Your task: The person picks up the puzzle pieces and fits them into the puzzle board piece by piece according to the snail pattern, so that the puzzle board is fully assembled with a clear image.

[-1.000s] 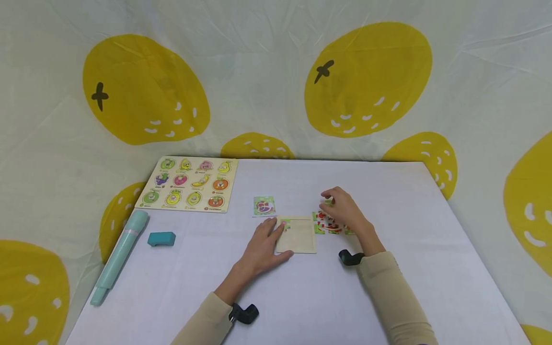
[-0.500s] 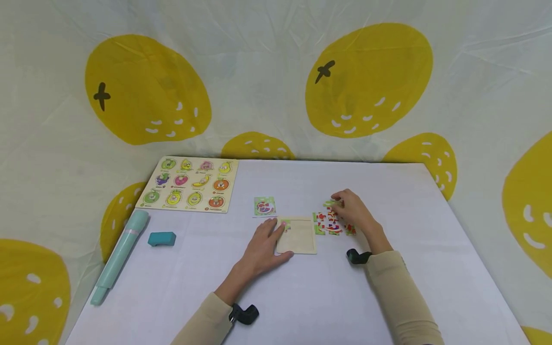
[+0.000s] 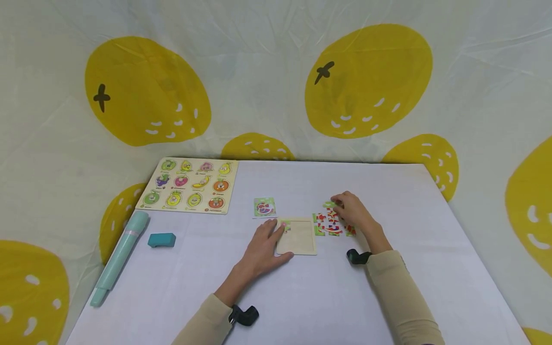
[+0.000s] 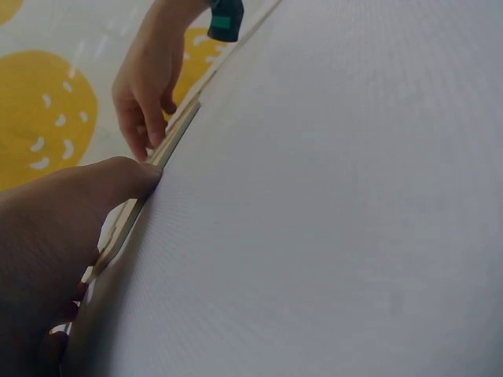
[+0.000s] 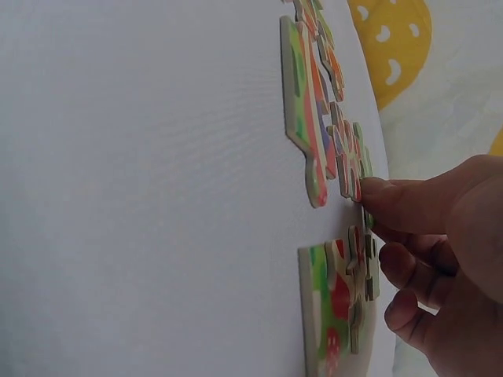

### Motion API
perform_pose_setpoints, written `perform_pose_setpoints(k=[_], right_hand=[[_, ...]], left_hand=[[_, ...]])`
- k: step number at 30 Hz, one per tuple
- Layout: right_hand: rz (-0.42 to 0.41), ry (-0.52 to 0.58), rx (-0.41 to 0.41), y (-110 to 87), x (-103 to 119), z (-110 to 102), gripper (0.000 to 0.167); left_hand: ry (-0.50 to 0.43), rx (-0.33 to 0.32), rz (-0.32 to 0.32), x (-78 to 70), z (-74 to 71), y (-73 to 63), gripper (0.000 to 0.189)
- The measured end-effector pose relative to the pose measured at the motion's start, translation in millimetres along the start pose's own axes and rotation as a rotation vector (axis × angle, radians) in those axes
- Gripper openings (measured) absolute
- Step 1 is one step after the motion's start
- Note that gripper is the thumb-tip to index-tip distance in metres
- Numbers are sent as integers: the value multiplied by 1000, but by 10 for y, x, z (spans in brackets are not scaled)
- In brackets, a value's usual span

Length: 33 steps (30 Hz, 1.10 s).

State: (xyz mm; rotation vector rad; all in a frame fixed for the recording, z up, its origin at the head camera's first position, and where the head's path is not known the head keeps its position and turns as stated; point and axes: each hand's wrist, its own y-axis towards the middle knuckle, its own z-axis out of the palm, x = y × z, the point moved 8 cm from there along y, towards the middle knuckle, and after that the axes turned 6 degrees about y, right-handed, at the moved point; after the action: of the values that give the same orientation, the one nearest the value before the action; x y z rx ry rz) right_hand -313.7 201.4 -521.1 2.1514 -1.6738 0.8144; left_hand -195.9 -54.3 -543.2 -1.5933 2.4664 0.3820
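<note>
When lifting the puzzle pieces (image 3: 333, 228) just right of the wooden tray (image 3: 303, 241), pinch opposite edges, expecting light, stiff, chip-prone knobs, with the left hand (image 3: 261, 244) spread along the tray and the right hand (image 3: 351, 209) bent-fingered at the pieces, whether pinching one, cannot tell.

I can read only small marks on the fruit board (image 3: 189, 188): tiny printed captions go with its 12 fruit pictures, but the letters are too small and blurred for me to make out a single word.
</note>
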Motion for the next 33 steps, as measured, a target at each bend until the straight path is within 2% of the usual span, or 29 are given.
perform_pose_setpoints(k=[20, 33], right_hand=[[21, 72, -51, -23, -15, -42, 31], [35, 93, -71, -65, 103, -90, 28]], left_hand=[[-20, 0, -2, -12, -27, 0, 83], [-26, 3, -10, -6, -26, -7, 83]])
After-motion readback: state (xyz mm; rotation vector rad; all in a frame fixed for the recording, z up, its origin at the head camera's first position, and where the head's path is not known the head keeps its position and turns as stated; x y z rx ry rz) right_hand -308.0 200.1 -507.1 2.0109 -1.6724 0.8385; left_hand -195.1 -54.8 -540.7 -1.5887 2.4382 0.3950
